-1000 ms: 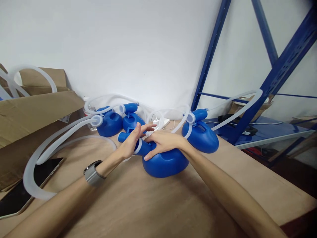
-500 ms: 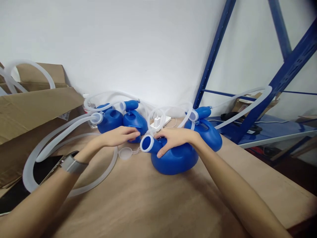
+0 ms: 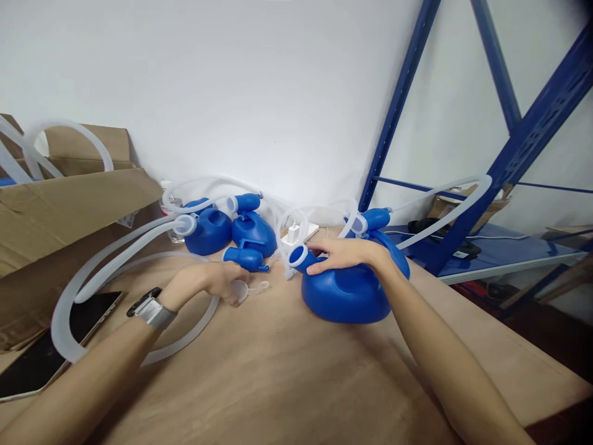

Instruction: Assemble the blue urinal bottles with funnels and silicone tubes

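My right hand grips the top of a large blue bottle, whose open neck with a white rim points up and left. My left hand has its fingers bent round the left edge of a clear round cap with a strap, low over the table. Just behind that hand lies a loose blue spout piece. More blue bottles with white hoses stand behind, and another bottle is partly hidden by my right arm.
An open cardboard box with hoses stands at the left, near a black tablet. A power strip lies by the wall. Blue shelving rises at the right, and a long hose arches before it.
My left hand has moved down and toward me, onto the clear cap, uncovering the blue spout piece. My right hand and its bottle appear farther right, with the view slightly shifted.
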Action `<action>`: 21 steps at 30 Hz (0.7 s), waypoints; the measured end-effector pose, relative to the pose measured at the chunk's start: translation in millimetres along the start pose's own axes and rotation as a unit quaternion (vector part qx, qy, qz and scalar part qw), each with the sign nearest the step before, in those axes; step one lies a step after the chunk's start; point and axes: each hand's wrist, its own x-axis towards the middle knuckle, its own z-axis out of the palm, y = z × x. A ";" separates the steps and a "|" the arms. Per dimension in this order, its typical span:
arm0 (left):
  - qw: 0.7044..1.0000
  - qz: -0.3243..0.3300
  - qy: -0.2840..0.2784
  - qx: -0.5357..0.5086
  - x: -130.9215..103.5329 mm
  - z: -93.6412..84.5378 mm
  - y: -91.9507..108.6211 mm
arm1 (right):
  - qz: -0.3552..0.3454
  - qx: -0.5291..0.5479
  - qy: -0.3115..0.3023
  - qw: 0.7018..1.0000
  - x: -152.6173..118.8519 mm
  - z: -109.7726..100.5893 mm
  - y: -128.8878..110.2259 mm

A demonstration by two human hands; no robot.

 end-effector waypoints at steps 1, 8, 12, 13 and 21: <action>1.000 0.004 -0.011 0.007 -2.6 -6.8 -0.9 | 0.012 0.006 -0.003 1.000 -0.1 -0.4 0.6; 0.965 -0.108 0.238 0.036 -3.7 -33.2 -29.3 | -0.021 0.010 0.046 0.999 -3.7 -3.6 -13.1; 0.920 -0.236 0.302 -0.078 10.1 -12.2 -52.4 | -0.090 -0.005 0.102 0.991 -5.4 -0.3 -34.3; 0.914 -0.251 0.301 -0.101 13.5 -6.2 -58.0 | -0.110 -0.007 0.119 0.987 -5.5 1.3 -40.2; 0.902 -0.275 0.252 -0.220 32.5 17.8 -77.8 | -0.133 -0.003 0.118 0.984 12.8 23.5 -55.7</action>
